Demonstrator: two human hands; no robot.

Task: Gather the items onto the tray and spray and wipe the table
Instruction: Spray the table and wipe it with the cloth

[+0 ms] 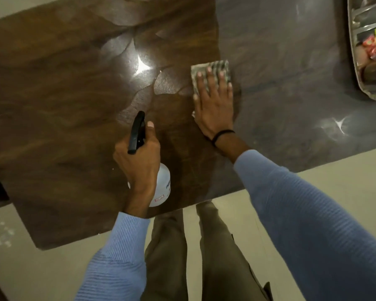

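Seen from above, a glossy dark table filled most of the view, deep brown on the left and duller and greyer on the right. Bright lights glared off it.

Left of centre, near the front edge, the person's left hand was wrapped around the neck of a spray bottle, with the thumb lying beside its black nozzle. Whether the white bottle's base touched the table could not be told.

Just to the right and further in, well apart from that hand, the right hand lay flat with its fingers straight. It pressed a small striped cloth onto the table where the brown and grey areas met. A black band circled that wrist, and both sleeves were blue.

At the far right edge stood the tray, cut off by the frame and already holding packets and other items. The gathering looked done and the wiping appeared to be only partly finished.

The likely risks:
- **Cloth slipping:** it was held only by flat pressure, so a quick stroke could bunch it or let it slide out from under the palm, leaving streaks.
- **Nudging the tray:** a long sweep to the right could knock it.
- **Stray spray:** the nozzle pointed across the table, so an accidental squeeze could wet the cloth hand or send mist towards the tray.
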